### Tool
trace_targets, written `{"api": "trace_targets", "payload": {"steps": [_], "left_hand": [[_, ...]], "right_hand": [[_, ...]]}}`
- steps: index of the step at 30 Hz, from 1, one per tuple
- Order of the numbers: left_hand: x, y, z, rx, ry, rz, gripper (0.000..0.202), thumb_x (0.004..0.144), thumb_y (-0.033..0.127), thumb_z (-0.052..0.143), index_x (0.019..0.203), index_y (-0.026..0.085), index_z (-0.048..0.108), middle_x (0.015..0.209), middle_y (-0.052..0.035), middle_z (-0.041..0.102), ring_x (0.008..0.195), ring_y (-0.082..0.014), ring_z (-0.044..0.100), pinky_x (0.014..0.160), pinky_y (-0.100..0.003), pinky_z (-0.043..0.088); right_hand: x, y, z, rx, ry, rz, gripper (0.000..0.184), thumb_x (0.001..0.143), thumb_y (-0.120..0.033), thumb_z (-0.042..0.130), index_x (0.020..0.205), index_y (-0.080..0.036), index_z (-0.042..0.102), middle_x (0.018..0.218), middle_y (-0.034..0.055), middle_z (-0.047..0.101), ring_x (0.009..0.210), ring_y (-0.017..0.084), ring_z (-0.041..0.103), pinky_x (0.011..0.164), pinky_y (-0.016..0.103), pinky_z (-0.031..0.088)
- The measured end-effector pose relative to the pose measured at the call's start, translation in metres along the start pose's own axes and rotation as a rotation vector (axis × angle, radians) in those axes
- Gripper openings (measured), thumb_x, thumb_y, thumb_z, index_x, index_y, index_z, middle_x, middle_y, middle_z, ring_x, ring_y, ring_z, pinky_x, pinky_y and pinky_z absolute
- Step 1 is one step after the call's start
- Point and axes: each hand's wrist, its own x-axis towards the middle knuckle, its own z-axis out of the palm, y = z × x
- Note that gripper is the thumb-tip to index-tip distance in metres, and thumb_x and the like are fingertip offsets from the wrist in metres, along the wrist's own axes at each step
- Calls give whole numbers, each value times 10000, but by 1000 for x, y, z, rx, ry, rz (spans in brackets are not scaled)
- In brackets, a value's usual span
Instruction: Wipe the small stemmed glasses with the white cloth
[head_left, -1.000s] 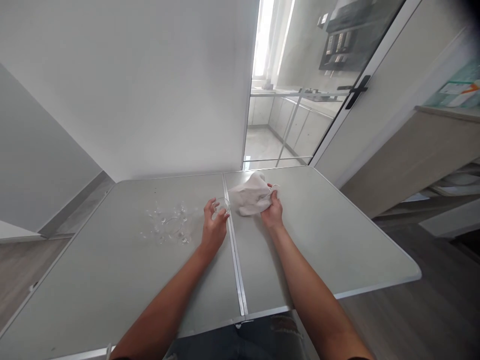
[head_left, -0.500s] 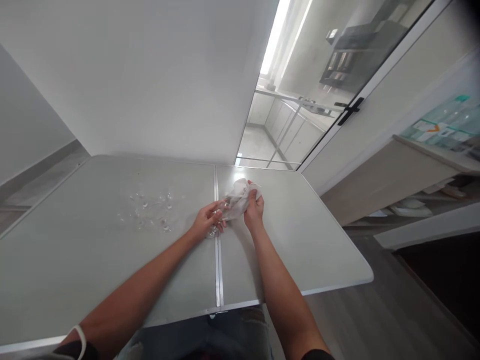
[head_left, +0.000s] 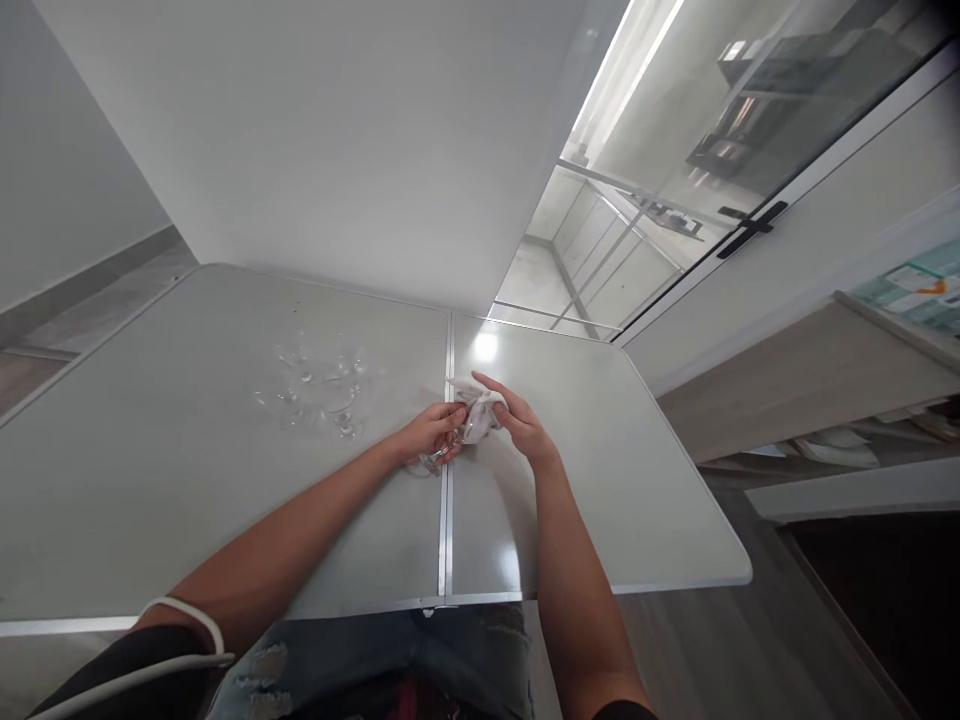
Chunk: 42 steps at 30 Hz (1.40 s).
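Cloth (head_left: pixel 477 408) now bunched tighter over clear glass (head_left: pixel 437 455).

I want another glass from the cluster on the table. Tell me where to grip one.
Probably grip a stem: the glasses appear to stand upright, close together, bowls nearly touching. Come from the near side, where the table is bare. The left hand holds a glass; the right hand presses a cloth onto it.
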Motion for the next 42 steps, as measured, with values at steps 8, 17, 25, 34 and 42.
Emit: {"api": "trace_targets", "payload": {"steps": [8, 17, 25, 34, 42], "left_hand": [[2, 1, -1, 25, 72, 6, 537, 905, 592, 612, 1110, 96, 621, 655, -14, 601, 394, -91, 507, 340, -201, 370], [0, 2, 1, -29, -16, 62, 524, 869, 577, 669, 1078, 102, 603, 650, -7, 595, 386, -101, 519, 327, -192, 345], [3, -2, 0, 125, 109, 54, 563, 850, 584, 688, 1117, 92, 626, 720, -28, 658, 398, -88, 528, 344, -191, 358], [-2, 5, 1, -18, 66, 46, 542, 838, 521, 731, 1113, 66, 630, 585, -16, 620, 381, -123, 546, 337, -199, 342], [-3, 3, -6, -30, 8, -13, 484, 860, 563, 684, 972, 94, 643, 530, -25, 592, 359, -119, 516, 315, -190, 308]], "right_hand": [[0, 9, -4, -111, 197, -21, 507, 938, -560, 567, 1330, -241, 609, 1102, 59, 659, 994, 241, 595, 857, 331, 509], [-5, 1, -6, -1, 30, 22, 590, 955, -582, 513, 1422, -223, 545, 1185, 83, 631, 1054, 271, 571, 921, 376, 484], [-2, -8, -7, -158, 126, -43, 482, 983, -467, 516, 1417, -261, 557, 1266, 57, 621, 1104, 256, 557, 1029, 380, 426], [-6, -3, -8, -186, 68, -170, 513, 1027, -551, 392, 1324, -220, 649, 1134, 73, 687, 1020, 245, 618, 900, 371, 493], [-7, -4, -4, -142, 84, -159, 516, 1015, -570, 414, 1276, -219, 688, 1055, 73, 692, 919, 233, 637, 795, 355, 518]]}}
